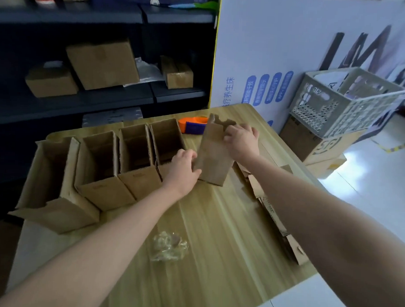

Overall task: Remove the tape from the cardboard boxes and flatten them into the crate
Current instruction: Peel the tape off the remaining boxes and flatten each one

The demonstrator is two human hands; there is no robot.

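Holding the flattened box (214,153) upright on the bench (217,222), long axis standing up, I grip its lower left edge with my left hand (183,168) and its upper right edge with my right hand (242,141), the one nearer the crate (336,105) off right, which seems to hold flat sheets.

Stockroom or packing area, dark metal shelving (95,101) stacked with closed cartons (103,65), wooden worktable (217,222) lined with open cardboard boxes (108,191), orange tape dispenser (193,127), perforated plastic crate (325,104) atop floor cartons (312,145)
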